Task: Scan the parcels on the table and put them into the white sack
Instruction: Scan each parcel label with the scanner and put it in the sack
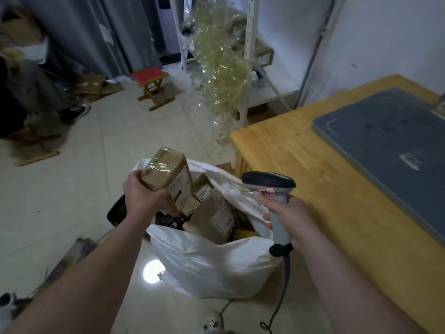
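Unreadable: parcel label (179, 189); grey mat (385, 145) cut by right edge; left clutter (29, 80) blurred.

A grey mat (385, 145) lies on the wooden table (301, 160); the white sack (209, 266) sits on the floor (72, 201).

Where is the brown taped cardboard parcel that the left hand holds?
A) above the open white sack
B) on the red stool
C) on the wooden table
A: the left hand grips the brown taped cardboard parcel in the air over the open white sack.
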{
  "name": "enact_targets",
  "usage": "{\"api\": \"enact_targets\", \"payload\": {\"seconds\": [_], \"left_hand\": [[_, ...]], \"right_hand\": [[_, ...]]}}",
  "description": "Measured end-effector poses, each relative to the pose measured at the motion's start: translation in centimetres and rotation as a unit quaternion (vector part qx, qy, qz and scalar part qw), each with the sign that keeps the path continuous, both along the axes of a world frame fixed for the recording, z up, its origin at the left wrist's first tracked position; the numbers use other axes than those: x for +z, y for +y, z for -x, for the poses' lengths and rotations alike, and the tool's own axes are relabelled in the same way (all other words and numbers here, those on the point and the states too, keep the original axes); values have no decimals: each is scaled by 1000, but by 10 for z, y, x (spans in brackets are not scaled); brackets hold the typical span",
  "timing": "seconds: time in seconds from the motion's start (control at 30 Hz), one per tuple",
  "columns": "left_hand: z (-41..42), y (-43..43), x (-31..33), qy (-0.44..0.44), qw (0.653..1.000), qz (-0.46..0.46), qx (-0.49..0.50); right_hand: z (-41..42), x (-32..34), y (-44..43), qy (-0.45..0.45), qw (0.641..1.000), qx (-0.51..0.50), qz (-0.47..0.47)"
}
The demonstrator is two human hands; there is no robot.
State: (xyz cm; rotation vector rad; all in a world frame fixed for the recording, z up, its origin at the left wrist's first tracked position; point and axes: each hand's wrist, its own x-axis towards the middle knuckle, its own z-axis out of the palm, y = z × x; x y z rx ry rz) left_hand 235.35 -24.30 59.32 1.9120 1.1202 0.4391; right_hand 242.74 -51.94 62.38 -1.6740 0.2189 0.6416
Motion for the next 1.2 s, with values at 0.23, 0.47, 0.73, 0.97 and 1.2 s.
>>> {"api": "enact_targets", "payload": {"seconds": [0.23, 0.47, 0.73, 0.97, 1.2], "left_hand": [[-22, 20, -47, 223, 956, -84, -170], [-31, 9, -67, 385, 842, 1, -379], [-42, -4, -78, 384, 826, 31, -411], [-87, -67, -26, 235, 860, -4, -452], [-119, -199, 32, 114, 825, 6, -553]], "right_hand": [[-9, -32, 35, 26, 999, 7, 34], [-11, -53, 37, 59, 997, -5, 52], [-10, -57, 25, 73, 995, -15, 62], [-11, -20, -21, 46, 996, -77, 6], [8, 32, -133, -31, 982, -188, -7]]}}
